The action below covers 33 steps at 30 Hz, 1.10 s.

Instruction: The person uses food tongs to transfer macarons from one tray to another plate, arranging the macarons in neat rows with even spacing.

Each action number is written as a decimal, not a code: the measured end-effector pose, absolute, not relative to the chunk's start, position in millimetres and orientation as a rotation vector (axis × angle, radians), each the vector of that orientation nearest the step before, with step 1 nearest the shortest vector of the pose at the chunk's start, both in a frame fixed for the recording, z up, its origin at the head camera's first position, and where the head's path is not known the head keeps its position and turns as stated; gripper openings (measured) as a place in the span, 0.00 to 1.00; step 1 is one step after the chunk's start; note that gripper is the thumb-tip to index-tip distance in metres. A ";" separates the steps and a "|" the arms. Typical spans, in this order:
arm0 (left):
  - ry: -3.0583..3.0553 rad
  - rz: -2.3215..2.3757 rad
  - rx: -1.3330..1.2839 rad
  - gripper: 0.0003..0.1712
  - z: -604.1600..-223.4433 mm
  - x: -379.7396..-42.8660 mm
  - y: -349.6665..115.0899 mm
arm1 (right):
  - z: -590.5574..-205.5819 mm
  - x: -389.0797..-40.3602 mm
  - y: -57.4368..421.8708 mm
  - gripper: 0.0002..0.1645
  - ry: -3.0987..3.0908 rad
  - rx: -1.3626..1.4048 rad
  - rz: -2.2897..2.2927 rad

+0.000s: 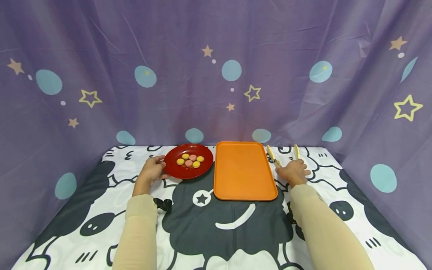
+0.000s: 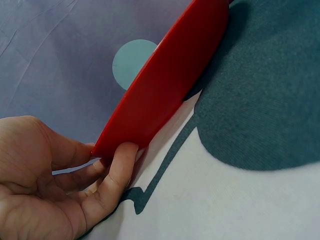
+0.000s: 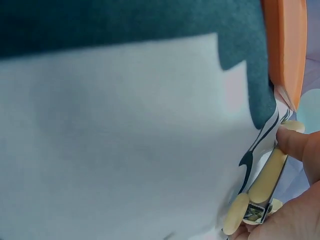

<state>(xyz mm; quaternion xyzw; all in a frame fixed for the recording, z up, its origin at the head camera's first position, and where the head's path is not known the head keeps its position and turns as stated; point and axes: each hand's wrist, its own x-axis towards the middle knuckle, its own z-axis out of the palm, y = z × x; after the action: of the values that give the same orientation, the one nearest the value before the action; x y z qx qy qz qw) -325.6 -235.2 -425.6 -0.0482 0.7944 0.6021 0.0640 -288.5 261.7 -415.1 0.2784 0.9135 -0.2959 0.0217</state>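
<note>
My left hand (image 1: 152,169) holds the near left edge of a round red plate (image 1: 172,167). In the left wrist view the thumb lies at the plate's rim (image 2: 165,75) and the fingers press its underside. Several small yellow and pink round cookies (image 1: 189,163) lie together on the plate. To the right, my right hand (image 1: 294,172) grips a pair of tongs (image 1: 272,154) with cream-yellow ends, spread apart in the head view. The right wrist view shows the thumb against a yellow part of the tongs (image 3: 267,177), beside a metal piece; the palm hides the rest.
An orange rectangular tray (image 1: 244,170) lies between the hands, close to the red plate on its left. A black-and-white cartoon cloth (image 1: 233,232) covers the table. Behind and at both sides hangs a purple curtain (image 1: 189,97).
</note>
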 end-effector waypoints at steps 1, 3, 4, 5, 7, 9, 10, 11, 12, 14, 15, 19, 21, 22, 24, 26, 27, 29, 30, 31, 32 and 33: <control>2.403 1.814 -0.147 0.31 -425.4 -325.4 -235.1 | -414.4 -288.4 261.6 0.58 2.826 0.863 -0.903; 2.406 1.811 -0.148 0.30 -425.5 -325.2 -235.1 | -413.3 -288.4 261.7 0.58 2.812 0.869 -0.877; 2.406 1.809 -0.146 0.30 -425.5 -325.2 -235.2 | -413.3 -288.7 262.1 0.58 2.806 0.874 -0.866; 2.405 1.810 -0.145 0.30 -425.6 -325.2 -235.2 | -413.3 -288.7 262.0 0.58 2.803 0.880 -0.861; 2.402 1.811 -0.144 0.30 -425.8 -325.5 -235.4 | -414.0 -289.2 262.3 0.60 2.799 0.888 -0.850; 2.399 1.812 -0.145 0.30 -426.0 -325.7 -235.4 | -415.4 -290.7 263.1 0.61 2.796 0.894 -0.840; 2.398 1.814 -0.148 0.30 -426.2 -325.9 -235.5 | -416.5 -291.3 263.1 0.61 2.796 0.899 -0.837; 2.399 1.815 -0.145 0.30 -426.2 -325.8 -235.5 | -417.1 -291.9 263.1 0.61 2.795 0.897 -0.831; 2.400 1.815 -0.142 0.30 -426.1 -325.6 -235.6 | -417.7 -292.6 263.4 0.62 2.795 0.896 -0.826; 2.402 1.817 -0.140 0.30 -425.9 -325.5 -235.6 | -418.7 -293.6 263.6 0.62 2.791 0.896 -0.825; 2.404 1.817 -0.141 0.30 -425.7 -325.3 -235.5 | -419.0 -293.8 263.7 0.62 2.789 0.896 -0.827; 2.407 1.816 -0.148 0.30 -425.5 -324.9 -235.5 | -420.4 -293.3 264.0 0.62 2.778 0.906 -0.853; 2.409 1.813 -0.153 0.30 -425.6 -324.6 -235.8 | -421.1 -292.6 264.2 0.61 2.775 0.912 -0.863; 2.407 1.816 -0.153 0.30 -425.9 -324.8 -236.1 | -421.5 -292.3 264.2 0.61 2.774 0.916 -0.868; 2.404 1.820 -0.155 0.30 -426.2 -325.0 -236.2 | -422.1 -291.9 264.4 0.61 2.774 0.921 -0.876; 2.406 1.819 -0.156 0.31 -426.1 -324.9 -236.3 | -422.5 -291.7 264.3 0.61 2.774 0.925 -0.883; 2.406 1.820 -0.155 0.30 -425.9 -324.8 -236.2 | -422.6 -291.8 264.3 0.62 2.774 0.928 -0.887; 2.405 1.819 -0.153 0.30 -424.7 -324.2 -235.7 | -422.9 -292.0 264.5 0.62 2.774 0.932 -0.891; 2.405 1.819 -0.152 0.30 -424.2 -323.9 -235.6 | -422.8 -291.9 264.6 0.62 2.775 0.934 -0.892; 2.405 1.820 -0.150 0.30 -423.4 -323.4 -235.3 | -422.5 -291.3 264.8 0.62 2.777 0.934 -0.891; 2.403 1.822 -0.145 0.30 -422.9 -323.0 -235.1 | -422.1 -290.7 265.0 0.63 2.780 0.934 -0.889; 2.404 1.822 -0.146 0.30 -422.3 -322.6 -234.6 | -421.4 -290.0 265.5 0.63 2.787 0.925 -0.885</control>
<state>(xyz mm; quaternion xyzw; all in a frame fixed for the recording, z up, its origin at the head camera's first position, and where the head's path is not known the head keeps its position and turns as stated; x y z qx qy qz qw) -322.6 -234.6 -422.3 -0.0483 0.7944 0.6024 0.0608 -290.0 265.5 -421.4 0.3013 0.9081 -0.2885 0.0376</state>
